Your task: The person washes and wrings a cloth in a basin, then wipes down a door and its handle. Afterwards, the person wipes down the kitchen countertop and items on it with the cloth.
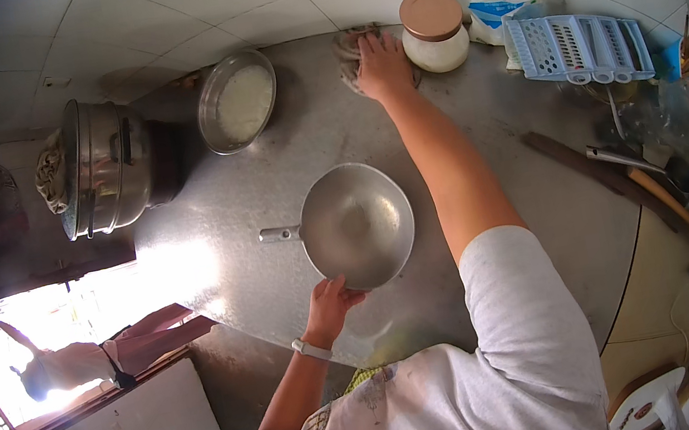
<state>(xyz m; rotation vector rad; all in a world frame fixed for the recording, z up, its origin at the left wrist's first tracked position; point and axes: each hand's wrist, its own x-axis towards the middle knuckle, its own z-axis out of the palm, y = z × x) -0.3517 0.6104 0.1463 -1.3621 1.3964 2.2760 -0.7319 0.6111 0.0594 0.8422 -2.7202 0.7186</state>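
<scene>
A round metal pan with a short handle pointing left sits on the metal countertop. At its near rim, my left hand pinches the edge between thumb and fingers. My right arm reaches far across the counter. Under my right hand a crumpled greyish-brown cloth is bunched against the tiled wall, its middle hidden by my fingers. Just right of that hand stands a jar of whitish contents with a copper-coloured lid.
A metal bowl holding white contents stands at the back left, near a stacked steamer pot. Rightward are a pale blue grater set, a dark wooden stick and several utensils. Beyond the doorway at left is a person.
</scene>
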